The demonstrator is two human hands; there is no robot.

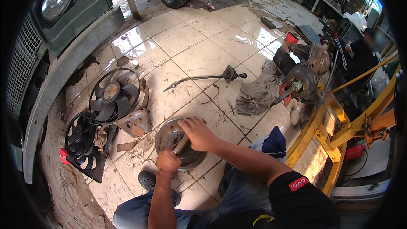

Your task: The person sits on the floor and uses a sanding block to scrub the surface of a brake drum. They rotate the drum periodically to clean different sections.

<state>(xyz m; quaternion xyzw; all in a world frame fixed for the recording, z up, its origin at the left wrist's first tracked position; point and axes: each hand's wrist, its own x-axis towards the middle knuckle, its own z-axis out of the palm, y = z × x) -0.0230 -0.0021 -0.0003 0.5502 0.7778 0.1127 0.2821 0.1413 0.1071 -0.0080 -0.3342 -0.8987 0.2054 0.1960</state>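
Between my feet a round, dull metal drum or wheel part lies on the tiled floor, with holes in its face. My left hand is closed in a fist round a short, thick metal bar, which slants across the round part. Over that part's right side reaches my right hand, its fingers stretched toward the far rim. Its palm is beside the bar's upper end; whether it touches the bar I cannot tell. The bar's lower end is hidden in my left fist.
Fans with round shrouds lie at left, beside a vehicle's bumper. A long metal lever is farther off. At right are a grey rag, a greasy axle assembly, a yellow frame and a seated person.
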